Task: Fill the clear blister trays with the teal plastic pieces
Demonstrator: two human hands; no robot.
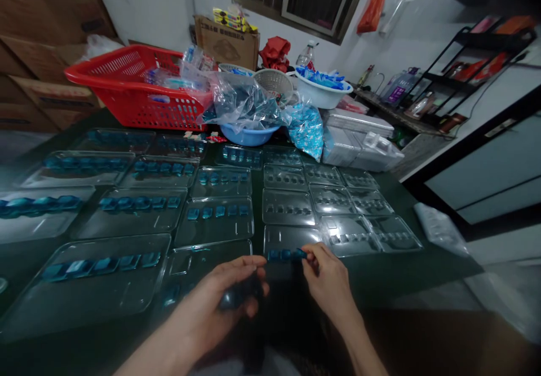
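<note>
My left hand (pixel 236 286) is curled palm up around dark blue translucent pieces (pixel 230 300); how many it holds I cannot tell. My right hand (pixel 325 271) pinches a small blue translucent piece (pixel 301 253) at the right end of a short row. That row of blue pieces (pixel 279 255) sits in a clear plastic tray (pixel 291 234) just in front of my hands. Partly behind my left forearm lies another clear tray (pixel 220 249) with blue pieces. To its left, a tray (pixel 114 297) carries a full row of blue pieces.
Several more clear trays with blue rows cover the table's left side. Trays with clear shapes (pixel 350 235) lie to the right. At the back stand a red basket (pixel 147 102), a blue basin (pixel 249 135), a white basin (pixel 323 95) and stacked clear packs (pixel 350 145).
</note>
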